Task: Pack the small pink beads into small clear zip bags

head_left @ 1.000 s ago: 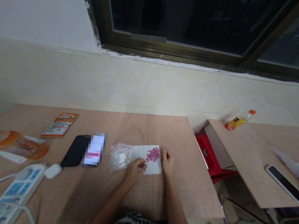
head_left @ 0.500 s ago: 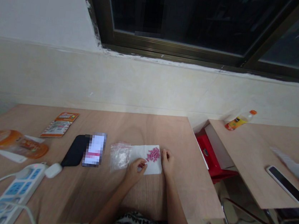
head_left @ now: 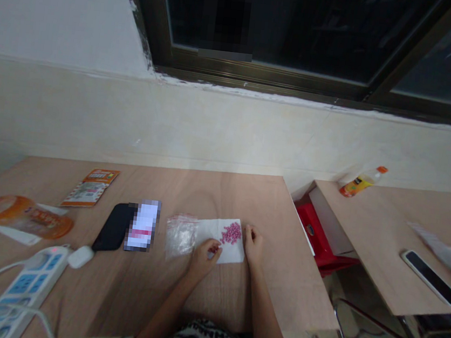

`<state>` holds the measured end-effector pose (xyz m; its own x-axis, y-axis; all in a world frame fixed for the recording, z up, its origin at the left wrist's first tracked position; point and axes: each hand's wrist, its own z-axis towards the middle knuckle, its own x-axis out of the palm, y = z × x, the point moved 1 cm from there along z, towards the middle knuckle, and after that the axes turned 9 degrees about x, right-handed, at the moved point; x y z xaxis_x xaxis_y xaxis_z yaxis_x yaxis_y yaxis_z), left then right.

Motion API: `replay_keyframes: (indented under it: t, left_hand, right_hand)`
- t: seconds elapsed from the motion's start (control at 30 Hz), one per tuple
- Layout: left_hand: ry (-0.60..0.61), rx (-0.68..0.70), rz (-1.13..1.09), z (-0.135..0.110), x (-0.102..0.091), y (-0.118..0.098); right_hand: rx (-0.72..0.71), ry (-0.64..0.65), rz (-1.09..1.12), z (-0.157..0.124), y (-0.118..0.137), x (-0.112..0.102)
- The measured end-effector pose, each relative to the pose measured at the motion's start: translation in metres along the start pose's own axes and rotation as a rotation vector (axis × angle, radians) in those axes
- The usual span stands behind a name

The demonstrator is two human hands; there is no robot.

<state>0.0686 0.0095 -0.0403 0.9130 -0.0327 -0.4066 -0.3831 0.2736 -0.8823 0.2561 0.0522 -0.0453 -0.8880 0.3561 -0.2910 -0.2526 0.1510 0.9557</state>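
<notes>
A loose pile of small pink bead-like pieces [head_left: 231, 233] lies on a white sheet of paper [head_left: 210, 227]. My left hand [head_left: 204, 254] rests over the sheet's lower left part, its fingers curled towards the thumb. Reddish-pink pieces show in the shaded hollow of that hand. At the paper's right edge, beside the pile, my right hand [head_left: 254, 244] has its fingers curled together; whatever they may hold is hidden. Left of the paper, a clear plastic zip bag [head_left: 181, 237] lies flat, touching or overlapping its edge.
Further left lie a lit phone [head_left: 143, 226], a black phone-shaped object [head_left: 114, 228], an orange packet [head_left: 91, 188], an orange bottle [head_left: 26, 217] and a power strip [head_left: 26, 290] with cables. Across a gap, another table holds a drink bottle [head_left: 362, 182] and a phone [head_left: 430, 277].
</notes>
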Motion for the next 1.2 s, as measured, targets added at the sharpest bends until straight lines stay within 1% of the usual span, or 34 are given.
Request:
replay_keyframes:
  t: [0.5,0.83,0.97,1.1,1.2]
  left_hand:
    - [-0.006,0.004,-0.002,0.000,-0.001,-0.003]
    - [-0.031,0.099,0.032,0.000,-0.002,-0.009]
    - [-0.028,0.130,0.061,-0.002,-0.002,-0.010]
    - [-0.043,0.150,0.086,-0.001,-0.006,-0.015]
    - [-0.072,0.179,0.121,0.002,-0.012,-0.017]
  right_hand:
    - [-0.010,-0.006,-0.005,0.000,0.000,0.000]
    - [-0.001,-0.007,0.013,0.001,-0.002,0.002]
    - [-0.021,-0.015,0.019,0.001,-0.003,0.002]
    - [-0.028,-0.019,0.023,0.001,-0.003,0.002]
    - [-0.017,-0.027,0.010,0.002,-0.006,0.002]
